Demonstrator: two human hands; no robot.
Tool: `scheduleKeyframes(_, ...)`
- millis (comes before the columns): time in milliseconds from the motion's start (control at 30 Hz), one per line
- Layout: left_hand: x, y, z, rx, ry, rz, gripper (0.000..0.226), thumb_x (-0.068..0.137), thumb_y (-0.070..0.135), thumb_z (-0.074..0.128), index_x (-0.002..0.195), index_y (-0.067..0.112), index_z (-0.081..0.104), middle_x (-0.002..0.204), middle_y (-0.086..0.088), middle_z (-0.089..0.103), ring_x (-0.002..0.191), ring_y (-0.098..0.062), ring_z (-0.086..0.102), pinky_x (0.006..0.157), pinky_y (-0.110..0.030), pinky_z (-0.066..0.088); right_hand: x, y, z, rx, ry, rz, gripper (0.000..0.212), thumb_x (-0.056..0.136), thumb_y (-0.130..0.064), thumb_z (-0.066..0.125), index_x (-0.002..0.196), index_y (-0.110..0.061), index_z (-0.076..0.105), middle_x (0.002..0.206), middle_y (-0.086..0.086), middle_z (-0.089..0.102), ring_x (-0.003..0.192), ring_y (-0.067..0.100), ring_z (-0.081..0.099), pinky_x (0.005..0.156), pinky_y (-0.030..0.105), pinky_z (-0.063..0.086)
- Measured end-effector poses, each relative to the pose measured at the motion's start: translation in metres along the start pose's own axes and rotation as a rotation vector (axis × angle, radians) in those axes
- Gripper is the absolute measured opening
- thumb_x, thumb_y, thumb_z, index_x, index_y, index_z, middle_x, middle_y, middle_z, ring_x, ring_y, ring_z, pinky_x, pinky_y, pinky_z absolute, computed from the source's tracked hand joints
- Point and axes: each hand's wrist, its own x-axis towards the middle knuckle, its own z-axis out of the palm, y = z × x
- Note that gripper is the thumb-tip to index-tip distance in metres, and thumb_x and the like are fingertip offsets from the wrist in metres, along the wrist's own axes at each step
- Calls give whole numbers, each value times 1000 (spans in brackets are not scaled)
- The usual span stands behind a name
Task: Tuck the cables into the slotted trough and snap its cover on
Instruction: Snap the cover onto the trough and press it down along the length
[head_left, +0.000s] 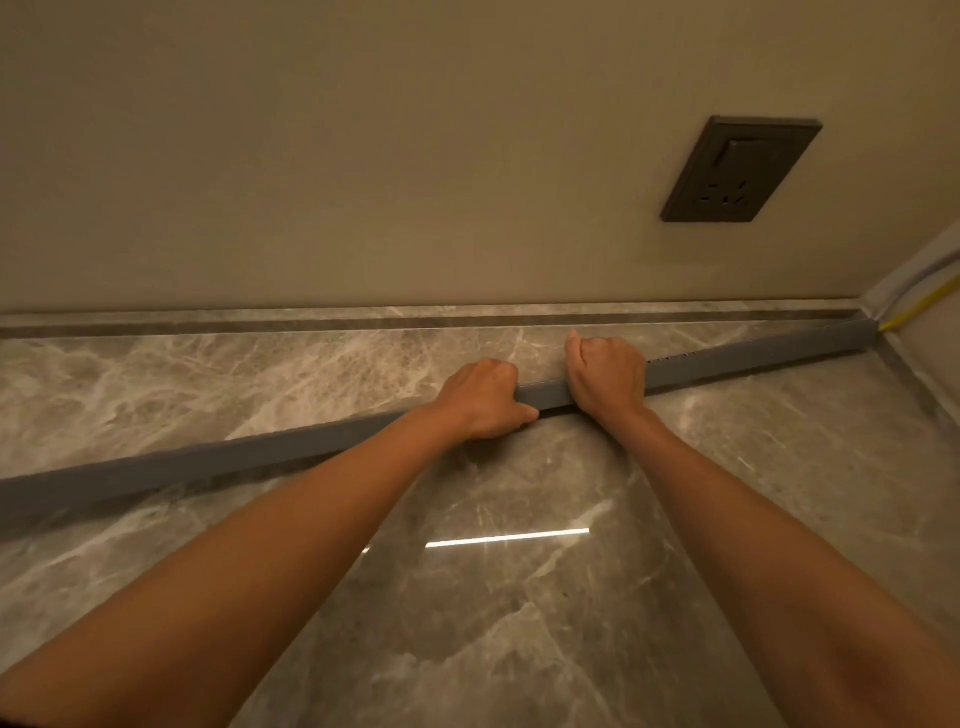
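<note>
Pressing down on the long grey plastic slotted trough (208, 457), the person has both hands curled over it near the centre of the frame. The trough lies on the glossy veined marble floor (519, 623), running from the left edge up to the corner at the upper right. The left hand (483, 400) wraps it with the thumb on the near side and the fingers over the far side. The right hand (605, 374), close beside it, is bunched almost like a fist, bearing on the flat grey cover (540, 388).

Just right of that hand a row of slots (675, 356) shows along the far edge, so I'd guess the cover is not seated there yet. It looks best to work along in short steps toward the corner, pushing straight down with both edges lined up so neither lip rides up.

At the upper right the yellow and pale cables (917, 307) come out of the trough's end; whether any are pinched inside I cannot tell. A dark rectangular wall socket (740, 169) sits above, well apart, and the marble skirting (415, 317) runs behind. Nothing blocks the hands' path.
</note>
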Motion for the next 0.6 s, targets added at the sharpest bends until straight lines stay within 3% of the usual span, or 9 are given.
scheduleKeyframes(100,4,0,-2,-7,5,-13,37,81,37,63,100,5,59,91,-6,52,89,-25,53,69,-32,38,5,-1,1,-7,-30,5,50,99,-22,32,74,8,64,82,26,68,73,34,57,71,39,43)
scheduleKeyframes(200,5,0,-4,-9,7,-10,35,79,36,66,96,7,59,90,-5,48,88,-26,53,68,-32,37,6,0,1,-7,-33,-3,48,98,-21,34,76,8,65,83,26,67,80,36,61,73,39,43)
scheduleKeyframes(367,10,2,-10,28,-58,-10,32,79,39,65,91,10,60,89,-5,51,81,-23,51,67,-32,40,7,11,-6,34,-74,-44,46,98,-20,36,61,0,55,64,17,51,65,24,45,70,37,41)
scheduleKeyframes(467,19,16,-7,13,-88,24,33,82,41,60,92,10,59,90,-8,55,82,-24,54,68,-33,42,16,43,-20,59,-56,35,50,99,-21,35,59,1,56,60,18,51,62,24,47,67,33,38)
scheduleKeyframes(600,45,49,6,-88,-87,45,37,85,39,59,101,6,62,107,-15,63,96,-31,60,79,-38,48,27,82,-33,-40,-56,98,52,100,-24,33,80,11,67,83,28,68,82,35,63,79,37,43)
